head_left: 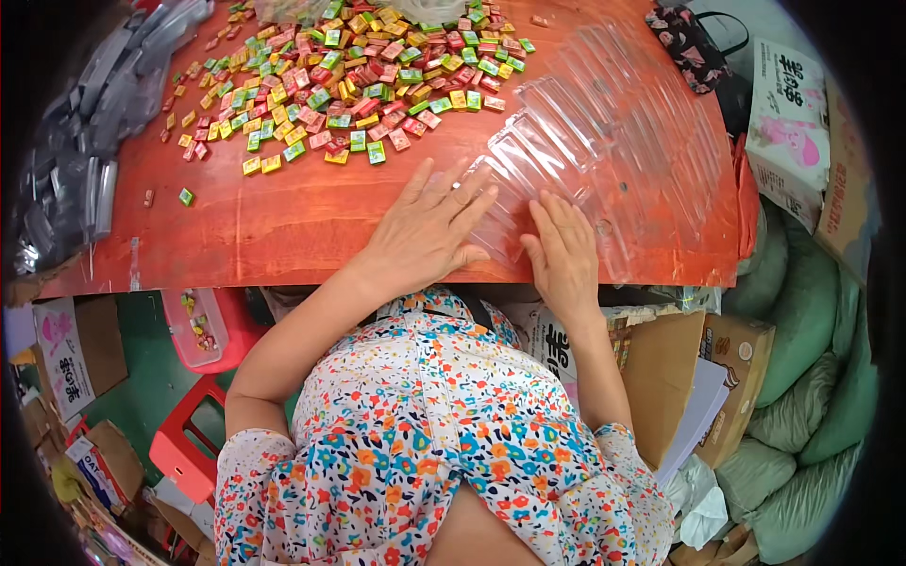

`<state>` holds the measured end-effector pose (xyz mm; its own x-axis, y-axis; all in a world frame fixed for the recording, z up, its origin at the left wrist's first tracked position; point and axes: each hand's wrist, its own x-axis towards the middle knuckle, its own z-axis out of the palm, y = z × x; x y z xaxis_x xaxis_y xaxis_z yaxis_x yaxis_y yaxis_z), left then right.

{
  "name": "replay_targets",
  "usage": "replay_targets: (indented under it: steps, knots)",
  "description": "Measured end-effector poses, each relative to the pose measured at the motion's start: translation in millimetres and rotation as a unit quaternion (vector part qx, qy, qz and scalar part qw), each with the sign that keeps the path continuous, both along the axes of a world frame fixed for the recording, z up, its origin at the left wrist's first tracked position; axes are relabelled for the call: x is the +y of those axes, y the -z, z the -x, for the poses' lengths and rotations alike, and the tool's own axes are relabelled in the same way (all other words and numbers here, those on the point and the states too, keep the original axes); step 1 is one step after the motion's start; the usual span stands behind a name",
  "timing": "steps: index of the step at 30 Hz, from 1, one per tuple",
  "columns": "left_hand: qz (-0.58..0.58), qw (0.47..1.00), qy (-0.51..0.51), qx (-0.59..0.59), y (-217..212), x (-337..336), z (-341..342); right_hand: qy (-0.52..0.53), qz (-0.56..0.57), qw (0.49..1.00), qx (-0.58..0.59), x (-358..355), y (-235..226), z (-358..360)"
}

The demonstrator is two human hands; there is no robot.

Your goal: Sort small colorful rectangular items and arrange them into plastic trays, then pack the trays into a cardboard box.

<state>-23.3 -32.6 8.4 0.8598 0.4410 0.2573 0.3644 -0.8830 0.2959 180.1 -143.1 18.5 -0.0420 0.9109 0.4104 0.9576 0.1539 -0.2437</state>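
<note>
A row of transparent plastic trays (547,141), overlapping one another, lies on the right part of the red table. My left hand (425,226) rests over the near left end of the row, palm down with fingers spread. To its right, my right hand (564,247) lies at the row's near edge, fingers stretched out over the plastic and thumb a little apart. No object shows gripped in either hand. Beyond my left hand spreads a large heap of small boxes (368,94) in red, yellow and green.
Grey-looking plastic sleeves (99,193) pile along the left of the red table (311,222). A dark patterned bag (687,47) lies at the far right corner, beside a white carton (791,123). Below stand a red stool (193,439), cardboard boxes (736,387) and green sacks (802,292).
</note>
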Motion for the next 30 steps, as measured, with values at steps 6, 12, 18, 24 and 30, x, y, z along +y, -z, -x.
replay_targets:
  steps: [6,12,18,24,30]
  knots:
    - [-0.010,1.000,0.024,0.014,6,-5,2,-0.003,0.027,1.000,0.005,13,3,-15]
    - [-0.026,0.998,0.055,0.006,13,1,3,-0.061,0.046,0.997,-0.015,17,3,-34]
    - [-0.015,0.999,0.050,-0.004,5,1,-1,-0.114,0.058,0.992,-0.002,24,-5,-46]
    - [-0.016,0.999,0.028,-0.018,-6,9,-36,-0.021,0.054,0.997,0.054,40,-18,-36]
    - [-0.002,1.000,-0.005,-0.026,8,4,-47,-0.045,0.060,0.996,0.055,56,0,-25]
